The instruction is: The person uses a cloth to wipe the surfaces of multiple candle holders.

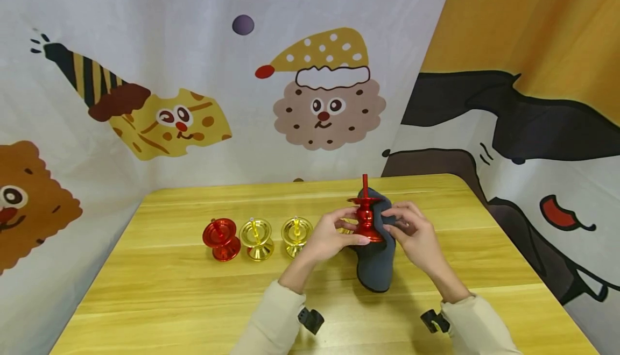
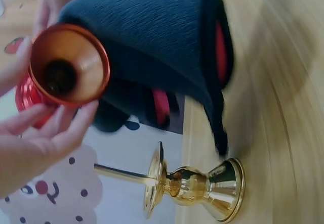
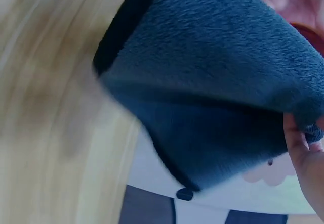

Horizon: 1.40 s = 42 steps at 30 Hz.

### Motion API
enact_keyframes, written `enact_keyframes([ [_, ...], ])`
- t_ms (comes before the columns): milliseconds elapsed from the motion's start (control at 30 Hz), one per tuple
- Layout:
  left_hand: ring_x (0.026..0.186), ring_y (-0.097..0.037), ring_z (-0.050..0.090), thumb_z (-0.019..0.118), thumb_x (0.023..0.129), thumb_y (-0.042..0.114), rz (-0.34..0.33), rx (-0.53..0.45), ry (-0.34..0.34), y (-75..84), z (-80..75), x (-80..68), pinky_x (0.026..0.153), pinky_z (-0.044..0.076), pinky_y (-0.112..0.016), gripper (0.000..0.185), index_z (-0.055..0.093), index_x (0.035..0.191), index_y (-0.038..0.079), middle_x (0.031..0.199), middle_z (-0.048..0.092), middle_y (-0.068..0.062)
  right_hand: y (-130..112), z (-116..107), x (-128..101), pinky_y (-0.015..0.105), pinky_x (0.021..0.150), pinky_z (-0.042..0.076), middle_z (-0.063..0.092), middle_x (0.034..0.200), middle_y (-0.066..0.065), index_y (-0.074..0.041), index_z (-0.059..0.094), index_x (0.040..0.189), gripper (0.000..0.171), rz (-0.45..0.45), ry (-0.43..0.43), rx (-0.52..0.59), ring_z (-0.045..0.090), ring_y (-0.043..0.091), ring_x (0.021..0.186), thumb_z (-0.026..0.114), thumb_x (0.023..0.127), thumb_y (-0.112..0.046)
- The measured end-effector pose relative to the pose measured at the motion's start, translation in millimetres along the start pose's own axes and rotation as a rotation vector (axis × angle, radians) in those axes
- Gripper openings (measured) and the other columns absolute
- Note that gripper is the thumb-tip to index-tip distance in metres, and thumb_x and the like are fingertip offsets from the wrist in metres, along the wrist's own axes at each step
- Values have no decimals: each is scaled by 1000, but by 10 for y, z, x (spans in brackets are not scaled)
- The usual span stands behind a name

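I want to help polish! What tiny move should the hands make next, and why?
Probably rub the dark grey fleecy cloth along the red metal candlestick's stem: the left hand holds it lifted, and the right hand pinches the cloth against it.

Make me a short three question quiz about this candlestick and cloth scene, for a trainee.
1. True or false: the left hand holds the red candlestick lifted off the table.
2. Which thing does the right hand grip? A. a gold candlestick B. the dark grey cloth C. nothing
3. Fill in: in the head view, the row left of the hands starts at its far left with a ____ candlestick, then two gold ones.

Key: 1 true. 2 B. 3 red.
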State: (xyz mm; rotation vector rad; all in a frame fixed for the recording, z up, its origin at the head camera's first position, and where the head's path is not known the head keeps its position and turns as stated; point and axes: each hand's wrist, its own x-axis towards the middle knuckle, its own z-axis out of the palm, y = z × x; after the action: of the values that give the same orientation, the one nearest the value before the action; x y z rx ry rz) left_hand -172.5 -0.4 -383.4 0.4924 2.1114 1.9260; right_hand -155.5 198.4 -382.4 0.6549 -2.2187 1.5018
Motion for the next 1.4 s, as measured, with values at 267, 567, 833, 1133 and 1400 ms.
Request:
enact_keyframes([
  [267,94,-19,59,77,74,15,30,101,25,64,49,-24,70,53,-24,61,51,129,7,115,57,-6,26,-1,-9,13,71,50,50,102,12,6,63,96,27,79,8,7,48,13,80,62,74,20],
  [567,100,-24,57,73,78,12,42,133,4,88,58,-32,76,53,-25,63,45,132,1,118,54,-11,-32,28,-8,12,71,50,50,100,17,7,64,93,30,-64,27,-33,54,10,84,64,68,24],
  [833,111,-23,50,71,79,5,-6,-39,-106,72,13,-36,89,48,-30,68,36,138,5,126,48,-10,-27,-14,-15,13,73,50,49,101,17,8,63,94,30,-15,22,17,53,10,85,63,69,25],
  [1133,100,-22,51,75,76,10,-13,44,-50,56,49,-42,81,51,-28,70,40,137,7,119,51,-7,-106,15,-24,12,71,50,49,102,16,8,63,95,31,-71,10,19,53,9,85,63,70,24],
  [1400,109,-23,49,66,81,-3,-13,-202,-197,59,-42,-56,88,48,-31,63,34,135,1,126,49,-14,-61,-87,-32,16,70,52,48,102,14,10,60,99,29,49,-25,121,52,12,85,60,73,23],
])
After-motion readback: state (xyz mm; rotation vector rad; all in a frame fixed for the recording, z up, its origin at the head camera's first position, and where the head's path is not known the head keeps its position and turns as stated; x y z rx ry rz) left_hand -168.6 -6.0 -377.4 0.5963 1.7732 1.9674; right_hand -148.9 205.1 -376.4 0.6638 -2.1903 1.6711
